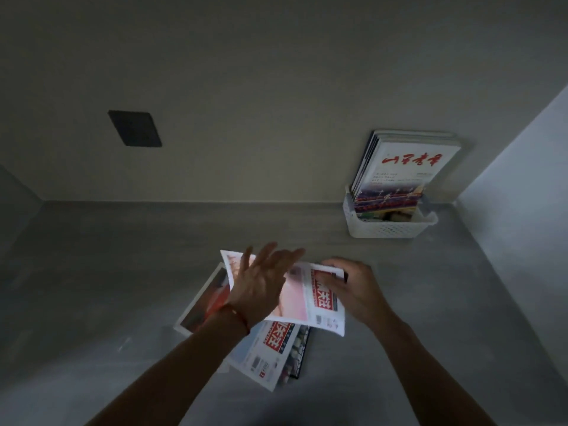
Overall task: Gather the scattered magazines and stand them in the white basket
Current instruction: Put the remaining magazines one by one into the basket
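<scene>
A white magazine with a red title block (pixel 310 298) is lifted a little above the grey counter. My right hand (pixel 350 290) grips its right edge. My left hand (pixel 261 281) hovers over its left half with fingers spread, holding nothing. Under it lie a second red-titled magazine (pixel 264 352), a darker one (pixel 299 348) partly hidden beneath, and a reddish-cover magazine (pixel 206 299) to the left. The white basket (pixel 387 227) stands at the back right against the wall, with several magazines (pixel 405 167) upright in it.
A grey counter (pixel 123 272) runs to a beige back wall carrying a dark square plate (pixel 135 128). A pale side wall (pixel 519 186) closes the right side just beyond the basket. A red string bracelet (pixel 241 318) is on my left wrist.
</scene>
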Demonstrator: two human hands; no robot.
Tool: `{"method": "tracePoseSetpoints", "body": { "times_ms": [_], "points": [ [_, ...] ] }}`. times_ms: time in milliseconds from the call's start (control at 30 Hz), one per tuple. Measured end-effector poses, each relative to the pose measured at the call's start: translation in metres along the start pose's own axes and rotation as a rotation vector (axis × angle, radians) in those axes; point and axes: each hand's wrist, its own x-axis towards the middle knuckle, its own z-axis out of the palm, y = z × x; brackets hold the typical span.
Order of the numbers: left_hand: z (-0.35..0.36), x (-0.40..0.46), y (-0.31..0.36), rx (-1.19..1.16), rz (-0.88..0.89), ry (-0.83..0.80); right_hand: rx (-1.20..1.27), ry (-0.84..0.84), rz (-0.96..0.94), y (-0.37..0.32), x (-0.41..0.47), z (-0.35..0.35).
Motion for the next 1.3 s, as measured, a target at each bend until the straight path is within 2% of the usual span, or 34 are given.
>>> {"method": "tracePoseSetpoints", "body": {
  "times_ms": [167,300,333,400,467,533,600,667,767,900,967,1067,1300],
  "points": [
    [-0.015,0.032,0.018,-0.216,-0.054,-0.015,0.178,0.112,0.017,0.000,0.005,-0.044],
    [-0.016,0.043,0.031,-0.386,-0.068,0.110,0.563,0.478,0.154,0.050,-0.006,-0.088],
    [-0.017,0.049,0.036,-0.421,-0.051,0.117,0.590,0.474,0.207,0.062,-0.010,-0.096],
    [-0.018,0.062,0.047,-0.458,-0.007,0.113,0.503,0.321,0.265,0.080,-0.018,-0.103],
    [-0.015,0.076,0.060,-0.455,-0.028,0.143,0.385,0.175,0.208,0.089,-0.023,-0.105],
    [-0.011,0.092,0.072,-0.465,-0.095,0.176,0.361,0.184,0.150,0.093,-0.024,-0.118],
    [-0.010,0.106,0.079,-0.490,-0.138,0.187,0.645,0.218,0.141,0.093,-0.022,-0.132],
    [-0.006,0.122,0.088,-0.550,-0.176,0.174,0.774,0.141,0.169,0.100,-0.019,-0.148],
    [-0.001,0.146,0.104,-0.694,-0.221,0.097,0.486,0.055,0.160,0.109,-0.007,-0.163],
    [-0.002,0.178,0.126,-0.776,-0.203,0.047,0.292,0.135,0.140,0.114,0.027,-0.190],
    [-0.006,0.194,0.135,-0.735,-0.128,0.027,0.256,0.148,0.113,0.114,0.046,-0.205],
    [-0.013,0.215,0.142,-0.680,-0.065,0.027,0.327,0.175,0.076,0.123,0.068,-0.223],
    [-0.004,0.265,0.143,-0.907,-0.219,0.151,0.118,0.333,-0.020,0.128,0.116,-0.279]
  ]
}}
